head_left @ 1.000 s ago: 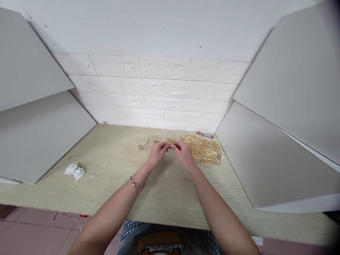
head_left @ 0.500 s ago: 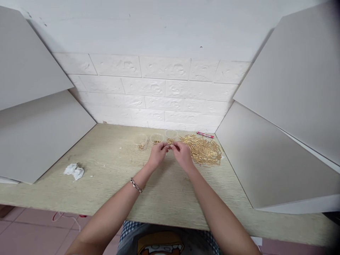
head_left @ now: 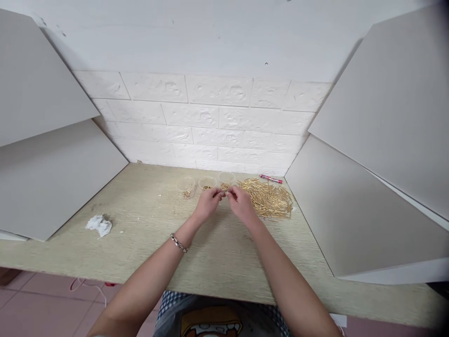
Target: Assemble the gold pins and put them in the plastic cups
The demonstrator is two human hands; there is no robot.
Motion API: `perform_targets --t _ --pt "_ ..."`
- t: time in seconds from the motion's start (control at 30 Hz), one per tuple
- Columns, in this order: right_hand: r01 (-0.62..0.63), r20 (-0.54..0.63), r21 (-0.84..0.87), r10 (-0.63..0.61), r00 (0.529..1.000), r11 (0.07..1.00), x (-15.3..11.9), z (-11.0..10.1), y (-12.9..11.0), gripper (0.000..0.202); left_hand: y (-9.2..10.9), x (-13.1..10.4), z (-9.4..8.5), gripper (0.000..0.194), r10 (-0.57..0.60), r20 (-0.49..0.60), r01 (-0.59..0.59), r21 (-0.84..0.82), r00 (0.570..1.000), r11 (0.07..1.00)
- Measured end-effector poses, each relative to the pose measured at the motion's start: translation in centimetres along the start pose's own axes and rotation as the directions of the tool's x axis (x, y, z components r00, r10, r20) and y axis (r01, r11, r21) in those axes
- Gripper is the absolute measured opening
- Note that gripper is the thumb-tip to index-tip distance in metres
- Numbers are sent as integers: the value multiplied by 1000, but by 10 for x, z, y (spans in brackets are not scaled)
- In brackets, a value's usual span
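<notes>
Over the middle of the table, my left hand (head_left: 209,202) and my right hand (head_left: 240,202) meet fingertip to fingertip. Both are closed in a pinch. Whatever sits between the fingertips is too small to make out. Just beyond the hands stand three clear plastic cups: a left cup (head_left: 185,184), a middle cup (head_left: 207,181) and a right cup (head_left: 227,177), each with small gold pieces in it. Beside my right hand lies a large heap of thin gold metal pins (head_left: 268,199).
A red pen (head_left: 271,179) lies behind the heap. Crumpled white tissue (head_left: 99,225) rests on the left of the table (head_left: 147,252). Grey panels lean inward at the left (head_left: 59,173) and the right (head_left: 372,215). A white brick-patterned wall (head_left: 206,114) closes the back.
The two hands stay together in almost the same spot, with a slight shift of the fingertips apart. The whole view has moved a little.
</notes>
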State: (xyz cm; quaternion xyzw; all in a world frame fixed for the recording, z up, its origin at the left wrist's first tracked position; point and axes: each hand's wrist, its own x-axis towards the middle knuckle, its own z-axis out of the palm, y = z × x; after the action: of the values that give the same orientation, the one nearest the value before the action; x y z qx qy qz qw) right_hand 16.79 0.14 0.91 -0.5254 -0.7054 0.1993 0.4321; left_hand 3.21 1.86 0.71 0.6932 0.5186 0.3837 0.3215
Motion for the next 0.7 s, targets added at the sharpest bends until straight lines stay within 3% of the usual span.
perform_targets --t 0.3,0.7 --pt "-8 9 12 8 1000 1000 0 -3 -2 14 2 0 -1 21 -10 9 10 -65 1000 998" --pt "-179 41 217 175 984 960 3 -2 -1 29 1 1 2 22 -18 66 29 -177 998 984"
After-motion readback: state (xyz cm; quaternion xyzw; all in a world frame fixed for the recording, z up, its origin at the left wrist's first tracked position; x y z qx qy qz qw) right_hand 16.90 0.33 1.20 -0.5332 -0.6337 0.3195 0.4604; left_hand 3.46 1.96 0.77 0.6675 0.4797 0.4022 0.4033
